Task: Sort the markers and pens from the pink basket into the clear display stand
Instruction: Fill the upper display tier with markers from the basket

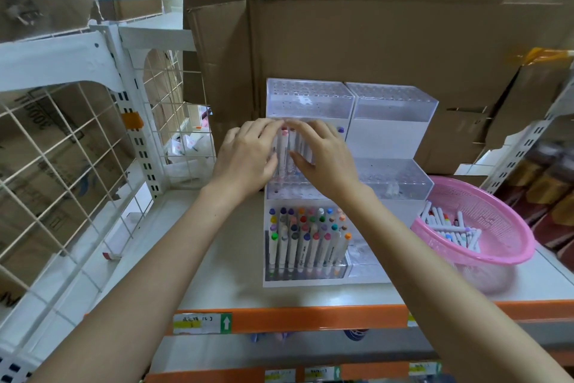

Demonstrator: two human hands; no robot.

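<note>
A clear display stand (394,109) of glossy transparent acrylic is seen at the middle of the shelf (223,274). It is built in stepped tiers, and each top plate is perforated with rows of small round holes. The near left tier is packed with front-tier markers (307,236), slim white barrels topped with rounded caps in many colours, all set upright. A pink basket (509,255) of fine plastic mesh, round and shallow, is placed just to the right of the stand. In it a heap of loose markers (447,227) is piled crosswise. The shelf surface is smooth and pale, and its near edge is finished with an orange strip (310,319) that carries paper labels (202,323). Creased brown cardboard boxes (372,41) are stacked on the far side, and a white wire grid panel (62,165) is fixed at the left.

Both hands are raised over the left middle tier, where middle-tier markers (284,146) are stood in the holes. The left hand (245,159) is curled round this cluster from the left, with bent fingers over the caps and the thumb against the barrels. The right hand (326,156) is held loosely spread. Its fingers are only slightly bent and laid across the cap tops, the thumb is stretched out toward a barrel, and no closed grasp is shown.
</note>
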